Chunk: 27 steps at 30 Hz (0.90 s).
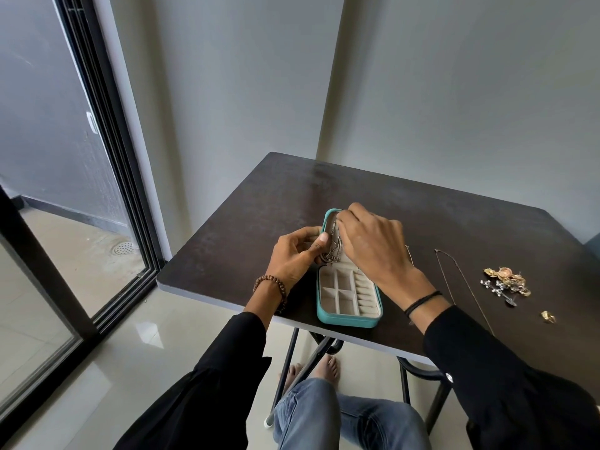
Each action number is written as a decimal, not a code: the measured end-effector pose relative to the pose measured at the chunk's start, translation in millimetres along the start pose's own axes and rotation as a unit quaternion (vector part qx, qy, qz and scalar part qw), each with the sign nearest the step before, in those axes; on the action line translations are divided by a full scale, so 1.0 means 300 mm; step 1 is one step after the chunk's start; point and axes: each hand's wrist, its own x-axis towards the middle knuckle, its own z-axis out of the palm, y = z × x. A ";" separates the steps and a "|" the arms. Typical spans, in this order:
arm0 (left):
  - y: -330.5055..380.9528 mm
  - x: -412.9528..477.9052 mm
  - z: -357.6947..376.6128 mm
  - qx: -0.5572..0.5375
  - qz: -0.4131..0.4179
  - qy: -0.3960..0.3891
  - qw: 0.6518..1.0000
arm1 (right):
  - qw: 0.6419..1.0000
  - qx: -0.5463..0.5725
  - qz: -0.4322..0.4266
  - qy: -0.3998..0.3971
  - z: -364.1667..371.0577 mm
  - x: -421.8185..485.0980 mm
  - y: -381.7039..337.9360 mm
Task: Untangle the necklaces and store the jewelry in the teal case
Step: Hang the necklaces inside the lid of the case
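Teal rounded case (349, 321), fine silver chains (334, 251)

Nothing to read at this moment: no word, number or logo is legible on the teal case (349, 321), on the bench (454, 219), or on the jewelry (508, 282) lying there.

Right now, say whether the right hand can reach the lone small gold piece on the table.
Probably yes: only bare table and a thin chain separate the small gold piece from the right hand, which pinches necklaces.
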 end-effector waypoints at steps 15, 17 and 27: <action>-0.007 0.002 -0.007 0.011 0.003 0.008 1.000 | 0.996 0.090 0.007 -0.012 0.019 -0.016 -0.011; -0.008 0.000 -0.008 0.014 0.005 0.008 1.000 | 0.994 0.102 0.022 -0.026 0.008 -0.020 -0.018; -0.011 0.003 -0.011 0.001 0.011 0.015 1.000 | 0.983 0.158 0.079 -0.052 -0.024 -0.035 -0.049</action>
